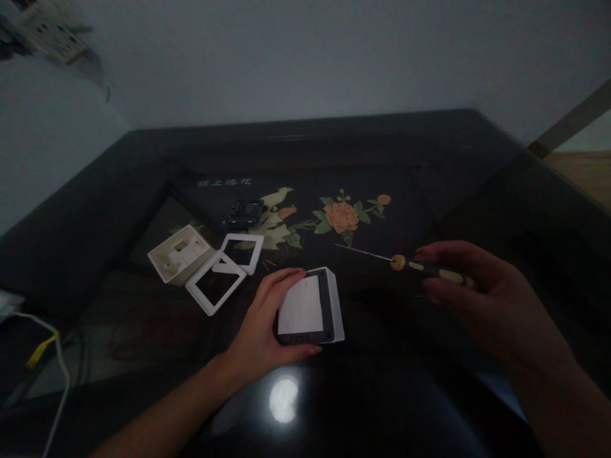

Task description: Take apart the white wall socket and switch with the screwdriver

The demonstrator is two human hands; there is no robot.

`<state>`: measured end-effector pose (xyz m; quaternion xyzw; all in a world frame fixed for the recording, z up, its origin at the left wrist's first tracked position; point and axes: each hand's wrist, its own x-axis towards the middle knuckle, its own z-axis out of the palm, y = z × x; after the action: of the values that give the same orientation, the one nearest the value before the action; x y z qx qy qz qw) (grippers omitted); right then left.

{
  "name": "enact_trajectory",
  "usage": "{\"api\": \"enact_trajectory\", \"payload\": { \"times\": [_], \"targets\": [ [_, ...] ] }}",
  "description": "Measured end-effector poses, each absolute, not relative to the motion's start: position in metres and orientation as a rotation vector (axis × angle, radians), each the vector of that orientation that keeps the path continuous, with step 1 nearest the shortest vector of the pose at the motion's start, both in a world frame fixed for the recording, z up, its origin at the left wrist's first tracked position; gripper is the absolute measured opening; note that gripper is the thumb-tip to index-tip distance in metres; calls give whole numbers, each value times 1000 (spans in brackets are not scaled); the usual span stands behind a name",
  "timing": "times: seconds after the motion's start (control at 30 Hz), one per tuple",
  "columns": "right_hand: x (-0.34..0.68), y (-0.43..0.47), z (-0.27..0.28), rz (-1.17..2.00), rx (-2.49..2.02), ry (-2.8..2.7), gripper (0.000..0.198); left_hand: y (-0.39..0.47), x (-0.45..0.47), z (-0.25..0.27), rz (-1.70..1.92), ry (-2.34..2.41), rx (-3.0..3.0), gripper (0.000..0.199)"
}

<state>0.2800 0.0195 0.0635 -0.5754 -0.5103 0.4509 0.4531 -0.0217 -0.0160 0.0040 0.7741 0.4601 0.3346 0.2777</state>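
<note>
Firmly, one white-faced, black-edged wall switch [301, 306] is clasped by the left hand [267, 318], the thumb along its near edge and the fingers at its far left corner; its left side is hidden by them. It is seated in a white mounting box [338, 312], near the middle of the tabletop's near half, face up. Well apart, one screwdriver [399, 262] is gripped by the right hand [470, 277], its handle partly covered. Its long axis is laid nearly crosswise, the tip pointed left and slightly away; whether the table is touched by the tip cannot be told.

Beyond the left hand, two brass-coloured screws [269, 263] can be made out, though blurred. Two white frames [213, 283] are overlapped at a corner, beside a second mounting box [184, 254], tilted. One black module [244, 214] is set farther off, its details lost in dimness. A flower design [342, 217] is shown on the dark table [382, 149]. At the left, a white cable [63, 369] is cut off by the picture's edge.
</note>
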Motion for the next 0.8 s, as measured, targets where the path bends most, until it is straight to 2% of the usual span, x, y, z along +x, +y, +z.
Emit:
{"api": "enact_trajectory", "payload": {
  "times": [0.13,0.27,0.43,0.67,0.8],
  "targets": [
    [273,15,62,1010,-1470,-1215,24,-17,-22,5,885,1207,2103,86],
    [270,11,61,1065,-1461,-1305,18,-17,-22,6,847,1234,2119,85],
    [279,12,62,1096,-1384,-1468,21,-17,-22,8,871,1270,2161,82],
    [289,17,69,902,-1358,-1676,19,-14,-23,15,760,1380,2274,86],
    [287,18,69,910,-1316,-1745,18,-13,-21,16,731,1366,2319,88]
  ]
}}
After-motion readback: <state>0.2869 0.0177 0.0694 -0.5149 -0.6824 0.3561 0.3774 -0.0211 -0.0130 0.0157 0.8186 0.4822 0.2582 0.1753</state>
